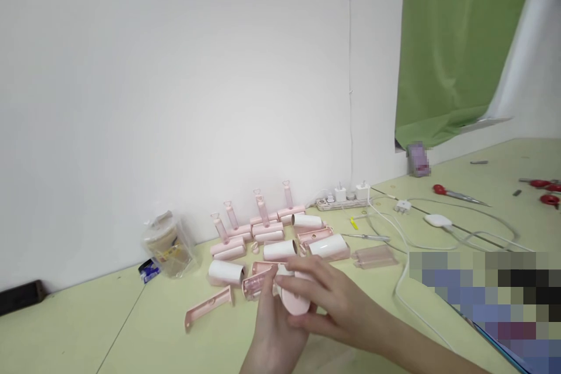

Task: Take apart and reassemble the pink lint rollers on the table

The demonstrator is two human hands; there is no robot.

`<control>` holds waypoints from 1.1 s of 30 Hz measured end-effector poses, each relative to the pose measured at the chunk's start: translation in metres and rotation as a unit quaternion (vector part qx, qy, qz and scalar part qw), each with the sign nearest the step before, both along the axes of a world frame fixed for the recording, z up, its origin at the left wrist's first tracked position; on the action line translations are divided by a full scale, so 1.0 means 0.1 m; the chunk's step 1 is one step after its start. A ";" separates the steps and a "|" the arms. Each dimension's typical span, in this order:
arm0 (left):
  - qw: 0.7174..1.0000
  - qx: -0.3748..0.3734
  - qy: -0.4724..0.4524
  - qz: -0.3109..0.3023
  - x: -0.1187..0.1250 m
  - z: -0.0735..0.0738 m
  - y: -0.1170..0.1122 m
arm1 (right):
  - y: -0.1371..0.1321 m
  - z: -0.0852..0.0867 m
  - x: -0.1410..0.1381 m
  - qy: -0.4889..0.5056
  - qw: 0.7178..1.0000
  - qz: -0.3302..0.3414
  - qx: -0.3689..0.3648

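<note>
Both hands are together low in the middle of the head view. My right hand (339, 304) has its fingers curled round a rounded pink and white plastic part (294, 302). Against the same part, from the left and below, rests my left hand (276, 330), closed on it, with its thumb up; some of its fingers are hidden. Just left of the thumb is a pink housing with a clear insert (253, 285); whether it touches the hand I cannot tell. White tubes (226, 272) and a long pink cover (208, 307) lie close by.
Several pink assemblies (228, 248) with upright clear tubes stand along the wall. A power strip (342, 204) with plugs is behind, its white cables (405, 269) trailing right. A bagged cup (169, 245) stands left. Red-handled scissors (460, 194) and a clear pink cover (376, 256) lie right.
</note>
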State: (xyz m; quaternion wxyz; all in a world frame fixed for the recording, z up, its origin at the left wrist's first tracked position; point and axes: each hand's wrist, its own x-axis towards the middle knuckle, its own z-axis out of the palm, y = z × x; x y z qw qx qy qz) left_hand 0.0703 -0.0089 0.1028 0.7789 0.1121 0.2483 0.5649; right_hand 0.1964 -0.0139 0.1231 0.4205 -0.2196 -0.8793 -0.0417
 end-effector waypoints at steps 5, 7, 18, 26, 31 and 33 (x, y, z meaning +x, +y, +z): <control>1.000 -0.002 0.000 -0.015 0.05 0.14 -0.02 | 0.04 0.13 0.19 0.128 0.982 0.010 -0.141; 0.999 0.041 0.015 -0.022 0.05 0.19 -0.03 | 0.07 0.21 0.28 0.195 0.961 0.006 -0.198; 0.972 0.058 0.164 -0.157 0.04 0.09 -0.06 | 0.27 0.33 0.39 0.259 0.858 0.024 -0.442; 0.959 0.115 0.215 -0.144 0.05 0.09 -0.08 | 0.25 0.30 0.42 0.297 0.821 0.095 -0.477; 0.934 0.180 0.295 -0.097 0.05 0.00 0.02 | 0.25 0.29 0.43 0.293 0.828 0.067 -0.473; 0.920 0.201 0.323 -0.088 0.03 -0.03 0.04 | 0.26 0.28 0.42 0.286 0.831 0.058 -0.473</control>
